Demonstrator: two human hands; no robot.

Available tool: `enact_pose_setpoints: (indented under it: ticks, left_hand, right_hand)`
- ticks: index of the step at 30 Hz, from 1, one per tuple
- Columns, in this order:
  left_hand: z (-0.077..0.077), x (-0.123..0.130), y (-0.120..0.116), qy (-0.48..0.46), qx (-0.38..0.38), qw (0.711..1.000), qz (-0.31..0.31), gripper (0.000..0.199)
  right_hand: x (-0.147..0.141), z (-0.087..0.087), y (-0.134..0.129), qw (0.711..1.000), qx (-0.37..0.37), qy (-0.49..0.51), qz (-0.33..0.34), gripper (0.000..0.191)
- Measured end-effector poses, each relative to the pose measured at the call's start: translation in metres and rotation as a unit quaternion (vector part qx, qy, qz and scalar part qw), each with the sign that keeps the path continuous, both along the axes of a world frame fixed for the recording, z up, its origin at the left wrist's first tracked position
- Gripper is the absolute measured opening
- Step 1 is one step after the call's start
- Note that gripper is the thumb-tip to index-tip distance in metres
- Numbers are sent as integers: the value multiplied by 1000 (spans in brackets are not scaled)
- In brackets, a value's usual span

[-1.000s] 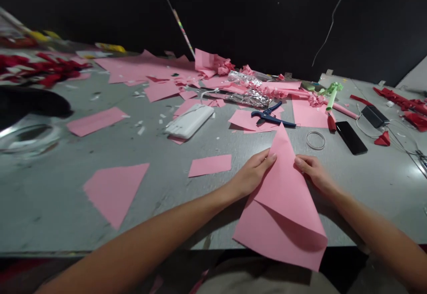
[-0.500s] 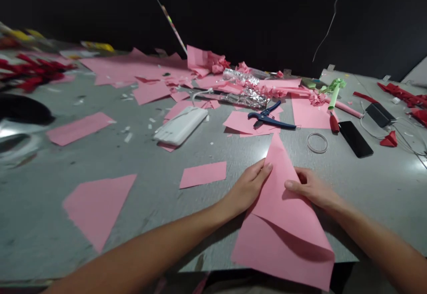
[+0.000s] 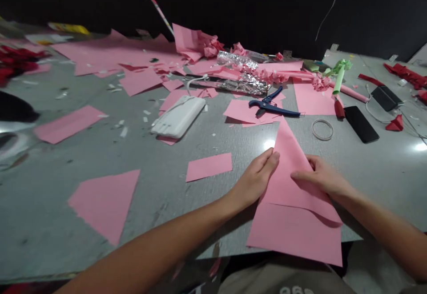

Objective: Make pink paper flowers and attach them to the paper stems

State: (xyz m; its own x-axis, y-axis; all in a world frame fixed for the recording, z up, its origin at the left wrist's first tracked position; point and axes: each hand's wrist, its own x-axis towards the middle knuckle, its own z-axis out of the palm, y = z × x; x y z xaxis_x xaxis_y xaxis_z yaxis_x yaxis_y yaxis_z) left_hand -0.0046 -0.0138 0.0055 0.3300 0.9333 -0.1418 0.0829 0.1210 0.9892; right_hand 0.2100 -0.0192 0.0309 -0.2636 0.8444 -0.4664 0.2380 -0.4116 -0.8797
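Between my hands is a sheet of pink paper [image 3: 296, 223], folded over into a pointed cone-like shape with its tip away from me. My left hand [image 3: 262, 174] grips the left edge, thumb on top and fingers hidden beneath. My right hand [image 3: 320, 176] holds the right side, its thumb pressed on the upper layer and the other fingers behind the edge. The lower part of the sheet reaches past the table's near edge. Just beyond the tip lie blue-handled cutters [image 3: 271, 106] on pink scraps.
A pink rectangle [image 3: 209, 167] and a larger cut piece [image 3: 106, 203] lie to the left. Further back are a white power bank [image 3: 179, 117], crumpled foil [image 3: 247, 85] and pink sheets [image 3: 116, 54]. Rightward sit a ring [image 3: 322, 130], a black phone [image 3: 361, 124] and a charger [image 3: 387, 97].
The upper fold of the pink paper lies flatter over the lower part, and its curled edge has dropped. Both hands keep their hold. The camera view has shifted slightly.
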Motion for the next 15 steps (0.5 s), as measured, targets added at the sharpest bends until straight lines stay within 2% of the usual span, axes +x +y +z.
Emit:
enact_pose_setpoints:
  ticks: [5, 9, 13, 15]
  left_hand:
    - [4, -1, 1, -10, -38, 999, 16, 48]
    - [2, 0, -2, -43, -83, 995, 21, 52]
    - [-1, 1, -3, -72, -61, 995, -40, 41]
    - [-1, 2, -4, -71, -67, 992, -80, 46]
  right_hand:
    - [7, 1, 6, 999, 12, 23, -47, 37]
    - [13, -3, 10, 997, 19, 39, -70, 31]
    - [17, -7, 12, 995, 23, 56, -74, 30]
    - [18, -8, 13, 995, 30, 64, -77, 32]
